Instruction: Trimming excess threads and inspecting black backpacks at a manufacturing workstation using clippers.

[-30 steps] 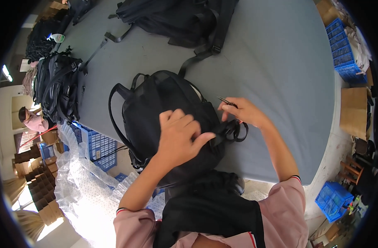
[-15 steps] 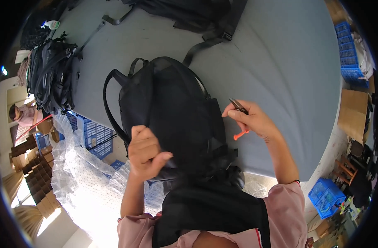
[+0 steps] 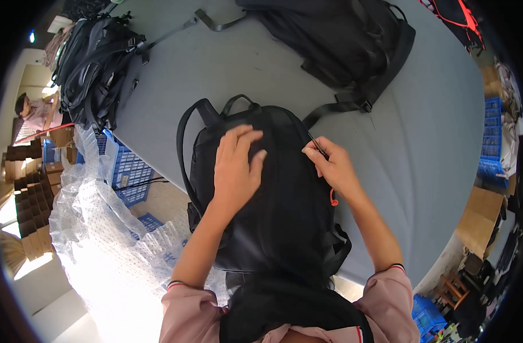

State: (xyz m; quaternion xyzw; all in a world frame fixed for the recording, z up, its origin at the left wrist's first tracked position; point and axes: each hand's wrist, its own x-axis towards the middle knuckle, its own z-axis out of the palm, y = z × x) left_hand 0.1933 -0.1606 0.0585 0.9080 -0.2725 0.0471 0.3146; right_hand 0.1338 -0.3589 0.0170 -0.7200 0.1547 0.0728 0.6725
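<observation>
A black backpack [image 3: 284, 228] lies in front of me, its top handle and a looped shoulder strap toward the far left. My left hand [image 3: 237, 166] is over the upper part of the bag, fingers stretched and holding nothing; I cannot tell whether it touches the fabric. At the bag's right edge, my right hand [image 3: 330, 163] grips a pair of dark thread snips [image 3: 320, 147]. Their slim tips point up and left, close to the bag's upper right side. An orange loop [image 3: 333, 198] hangs below that hand.
A grey table [image 3: 410, 188] bears another black backpack [image 3: 347, 46] at the far side and piled black bags [image 3: 95, 68] at left. Clear dotted plastic wrap [image 3: 107, 228] and a blue crate [image 3: 130, 171] stand beside it. A person [image 3: 41, 111] is at far left.
My left hand has moved up and right over the backpack and its fingers have opened out. My right hand has brought the snips' tips to the bag's edge. The view has shifted.
</observation>
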